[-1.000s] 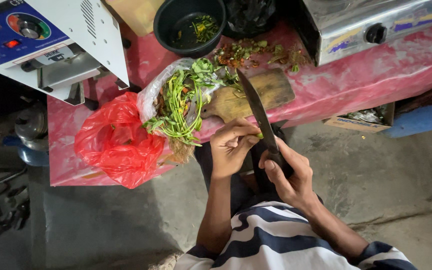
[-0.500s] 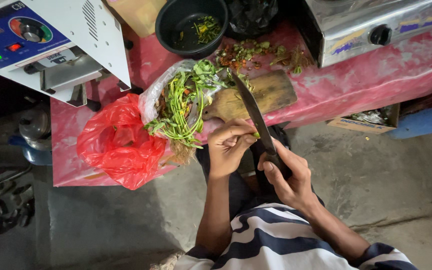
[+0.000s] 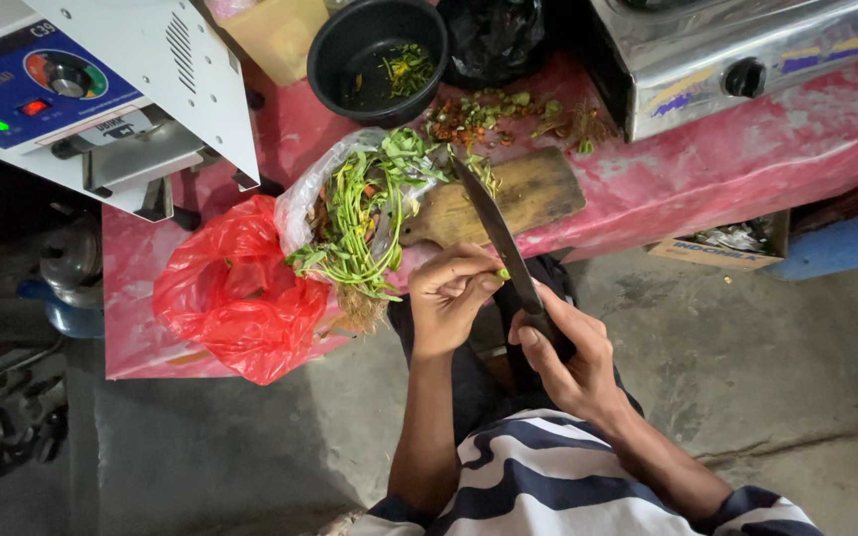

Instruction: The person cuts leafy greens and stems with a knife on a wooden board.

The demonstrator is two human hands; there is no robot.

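Red plastic bag (image 3: 240,293) hangs over the front edge of the red-covered table (image 3: 806,149), at its left end. Just right of it, a clear bag of leafy green stems (image 3: 355,218) lies against the wooden cutting board (image 3: 528,199) at the front edge. A black bowl (image 3: 374,50) sits behind them. Left hand (image 3: 449,298) pinches a small green piece (image 3: 501,274) against the blade. Right hand (image 3: 568,347) is clenched around the handle of a long dark knife (image 3: 494,233), whose tip reaches over the board.
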